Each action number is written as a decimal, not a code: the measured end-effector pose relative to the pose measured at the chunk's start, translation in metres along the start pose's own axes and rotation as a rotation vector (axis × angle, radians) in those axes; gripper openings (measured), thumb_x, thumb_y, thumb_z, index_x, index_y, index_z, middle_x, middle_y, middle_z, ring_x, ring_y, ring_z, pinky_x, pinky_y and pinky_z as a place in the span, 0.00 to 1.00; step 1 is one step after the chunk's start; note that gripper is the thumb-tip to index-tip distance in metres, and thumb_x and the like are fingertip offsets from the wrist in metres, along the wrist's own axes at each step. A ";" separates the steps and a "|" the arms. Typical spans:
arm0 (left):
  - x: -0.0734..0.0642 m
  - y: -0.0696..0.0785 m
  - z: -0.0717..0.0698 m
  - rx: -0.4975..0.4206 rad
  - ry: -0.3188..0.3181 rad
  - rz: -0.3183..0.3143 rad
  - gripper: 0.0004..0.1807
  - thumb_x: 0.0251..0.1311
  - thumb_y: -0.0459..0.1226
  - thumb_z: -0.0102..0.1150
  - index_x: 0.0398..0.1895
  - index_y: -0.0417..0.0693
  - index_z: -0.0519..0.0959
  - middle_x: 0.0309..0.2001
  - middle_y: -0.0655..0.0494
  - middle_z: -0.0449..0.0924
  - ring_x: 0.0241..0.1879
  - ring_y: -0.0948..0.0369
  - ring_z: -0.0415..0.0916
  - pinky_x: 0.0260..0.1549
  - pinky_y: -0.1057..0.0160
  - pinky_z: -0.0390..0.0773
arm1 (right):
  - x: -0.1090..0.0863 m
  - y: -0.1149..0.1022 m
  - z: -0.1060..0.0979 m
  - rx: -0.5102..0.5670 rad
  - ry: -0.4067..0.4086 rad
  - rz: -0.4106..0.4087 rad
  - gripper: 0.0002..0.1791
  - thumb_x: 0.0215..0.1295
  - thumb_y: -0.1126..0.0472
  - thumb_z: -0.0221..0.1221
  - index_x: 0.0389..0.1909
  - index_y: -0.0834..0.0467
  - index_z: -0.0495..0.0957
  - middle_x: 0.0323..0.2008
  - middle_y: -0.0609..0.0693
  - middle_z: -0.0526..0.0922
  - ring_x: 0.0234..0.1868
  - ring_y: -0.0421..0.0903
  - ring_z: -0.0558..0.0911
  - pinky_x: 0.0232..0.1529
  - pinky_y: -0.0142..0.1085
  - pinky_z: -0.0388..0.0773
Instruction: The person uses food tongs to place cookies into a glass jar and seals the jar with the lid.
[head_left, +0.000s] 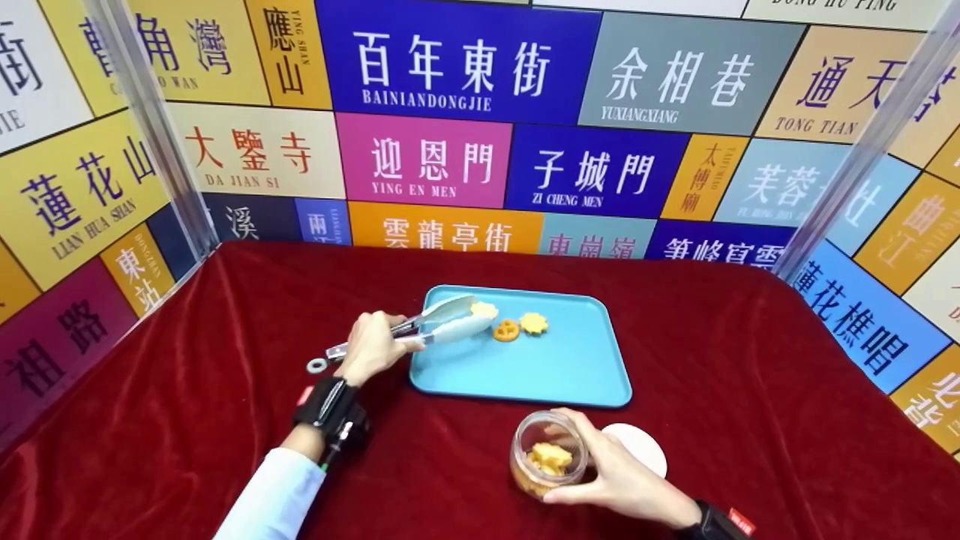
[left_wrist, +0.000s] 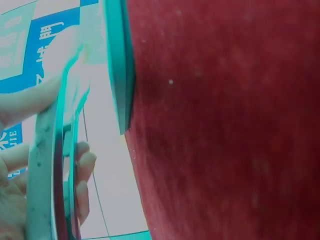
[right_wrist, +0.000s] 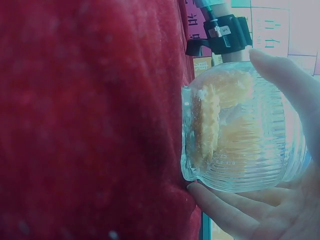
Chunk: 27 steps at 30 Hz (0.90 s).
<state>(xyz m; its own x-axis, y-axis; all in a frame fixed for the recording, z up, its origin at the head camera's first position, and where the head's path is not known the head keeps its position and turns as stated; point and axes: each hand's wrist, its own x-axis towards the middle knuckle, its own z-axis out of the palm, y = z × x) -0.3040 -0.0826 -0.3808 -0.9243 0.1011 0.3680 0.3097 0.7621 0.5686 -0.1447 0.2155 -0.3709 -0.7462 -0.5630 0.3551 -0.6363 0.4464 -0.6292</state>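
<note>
My left hand (head_left: 371,345) grips a pair of metal tongs (left_wrist: 42,170) with pale, broad tips, reaching over the left side of the blue tray (head_left: 555,375). A pale yellow cookie (head_left: 484,309) is at the tong tips; whether they pinch it I cannot tell. Beside it on the tray lie a brown pretzel-shaped cookie (head_left: 506,330) and a scalloped yellow cookie (head_left: 534,324). In front of the tray, my right hand (head_left: 619,472) holds a clear ribbed jar (right_wrist: 260,170) by its side. The jar stands lidless on the cloth, with several yellow cookies (right_wrist: 207,125) inside.
A round white lid (head_left: 637,446) lies right of the jar, partly behind my right hand. Dark red cloth (head_left: 712,360) covers the table. Clear upright posts (head_left: 161,127) stand at the back corners, before a wall of colourful lettered panels (head_left: 457,60).
</note>
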 end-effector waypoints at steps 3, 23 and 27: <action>-0.004 0.001 -0.003 -0.029 -0.016 0.027 0.22 0.30 0.42 0.74 0.33 0.42 0.84 0.27 0.49 0.82 0.27 0.54 0.74 0.30 0.59 0.71 | 0.000 -0.002 0.000 0.010 -0.004 -0.005 0.38 0.44 0.57 0.68 0.54 0.66 0.60 0.47 0.55 0.75 0.45 0.51 0.76 0.46 0.35 0.71; -0.032 0.014 -0.015 -0.193 -0.101 0.288 0.24 0.34 0.41 0.73 0.38 0.40 0.82 0.31 0.48 0.82 0.24 0.56 0.72 0.25 0.67 0.69 | -0.006 0.032 0.008 -0.047 0.006 -0.017 0.40 0.45 0.48 0.66 0.58 0.56 0.58 0.49 0.47 0.74 0.48 0.44 0.75 0.48 0.33 0.68; -0.034 0.014 -0.019 -0.238 -0.115 0.332 0.24 0.34 0.41 0.73 0.39 0.40 0.81 0.34 0.47 0.82 0.28 0.54 0.76 0.30 0.59 0.75 | -0.006 0.032 0.008 -0.033 0.001 -0.028 0.40 0.46 0.49 0.66 0.58 0.57 0.58 0.50 0.49 0.74 0.48 0.45 0.75 0.48 0.32 0.68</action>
<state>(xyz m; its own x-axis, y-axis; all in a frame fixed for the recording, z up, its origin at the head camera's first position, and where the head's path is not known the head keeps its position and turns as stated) -0.2639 -0.0874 -0.3709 -0.7804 0.3975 0.4826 0.6252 0.5088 0.5918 -0.1587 0.2277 -0.3985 -0.7284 -0.5746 0.3733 -0.6629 0.4529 -0.5962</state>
